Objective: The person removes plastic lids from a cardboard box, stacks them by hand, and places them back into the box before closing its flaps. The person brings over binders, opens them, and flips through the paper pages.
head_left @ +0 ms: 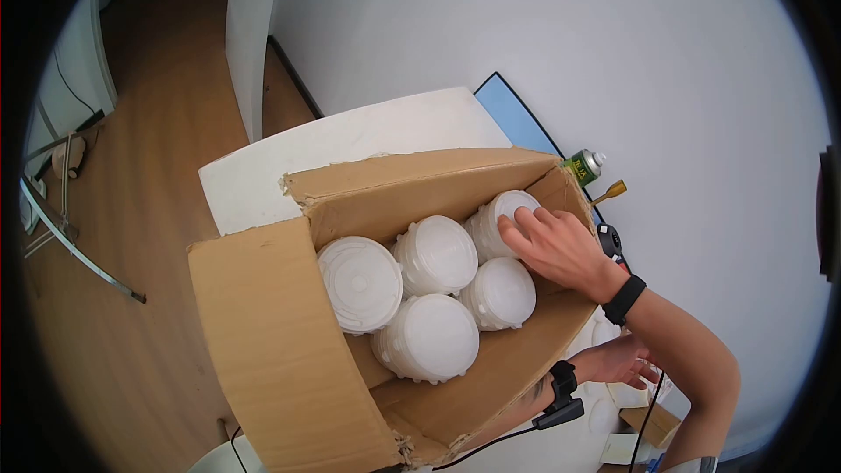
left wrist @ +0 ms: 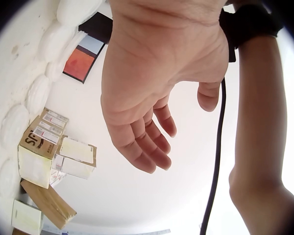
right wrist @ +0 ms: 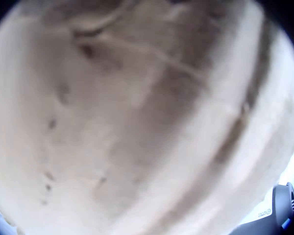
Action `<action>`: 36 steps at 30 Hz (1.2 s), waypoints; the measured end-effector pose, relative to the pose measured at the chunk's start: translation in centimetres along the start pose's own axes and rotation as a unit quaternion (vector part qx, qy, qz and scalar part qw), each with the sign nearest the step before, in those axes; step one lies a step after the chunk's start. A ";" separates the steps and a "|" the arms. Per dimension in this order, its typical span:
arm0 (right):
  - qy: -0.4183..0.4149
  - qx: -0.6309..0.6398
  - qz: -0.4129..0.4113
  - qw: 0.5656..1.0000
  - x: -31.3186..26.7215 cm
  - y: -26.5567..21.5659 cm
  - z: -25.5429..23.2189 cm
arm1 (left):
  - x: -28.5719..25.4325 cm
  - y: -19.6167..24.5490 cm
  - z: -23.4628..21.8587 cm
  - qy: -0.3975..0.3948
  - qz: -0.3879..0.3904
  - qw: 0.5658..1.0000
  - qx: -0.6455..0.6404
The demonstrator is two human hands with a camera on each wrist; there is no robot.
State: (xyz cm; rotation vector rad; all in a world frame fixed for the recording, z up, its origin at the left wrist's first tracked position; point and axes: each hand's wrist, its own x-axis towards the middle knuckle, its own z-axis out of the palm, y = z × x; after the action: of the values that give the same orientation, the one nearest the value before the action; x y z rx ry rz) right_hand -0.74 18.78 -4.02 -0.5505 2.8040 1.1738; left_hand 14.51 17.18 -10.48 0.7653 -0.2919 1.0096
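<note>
A cardboard box stands open with several stacks of white round plastic lids in it. My right hand reaches into its far right corner. There its bent fingers hold the rim of a stack of lids, partly covering the top. My left hand is outside the box, beyond its near right wall, with the forearm partly hidden by that wall. In the left wrist view the left hand hangs with loosely bent fingers and an empty palm. The right wrist view is filled by blurred brown cardboard.
A green spray can and a yellow-handled tool are behind the box. The white table extends to the left. Small cartons and white round lids appear near the left hand. A black cable hangs nearby.
</note>
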 end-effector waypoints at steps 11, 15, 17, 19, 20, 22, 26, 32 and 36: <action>0.179 0.257 0.388 0.867 -9.8 3.9 -10.0 | -1.3 2.3 1.1 0.192 -0.017 0.979 0.067; 0.158 0.238 0.611 0.738 -22.1 1.9 -6.6 | 0.1 2.2 -1.8 0.394 0.065 0.849 0.346; -0.020 0.190 0.667 0.720 -29.4 -1.7 -1.8 | -0.6 2.3 -2.4 0.427 0.136 0.720 0.530; -0.256 0.262 0.648 0.668 -34.4 -6.6 0.9 | -1.0 1.8 -3.5 0.415 0.116 0.670 0.605; -0.260 0.328 0.684 0.598 -35.3 -8.6 1.9 | -1.1 1.7 -4.1 0.403 0.103 0.613 0.672; -0.233 0.354 0.684 0.594 -36.9 -12.4 3.5 | -1.2 1.7 -4.0 0.380 0.059 0.610 0.692; -0.174 0.401 0.710 0.551 -36.9 -16.7 4.3 | -1.6 1.5 -3.3 0.317 -0.038 0.587 0.744; -0.075 0.347 0.705 0.614 -35.3 -17.8 2.9 | -1.6 2.0 -2.0 0.283 -0.050 0.581 0.761; 0.044 0.371 0.689 0.621 -33.3 -16.0 -0.7 | -1.7 0.8 -4.0 0.291 -0.051 0.568 0.768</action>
State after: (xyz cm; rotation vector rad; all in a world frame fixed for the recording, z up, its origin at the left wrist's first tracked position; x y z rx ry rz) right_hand 35.97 17.97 -8.32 1.8632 3.0439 -0.3321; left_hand 12.48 19.06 -13.95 1.8704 1.4584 1.1874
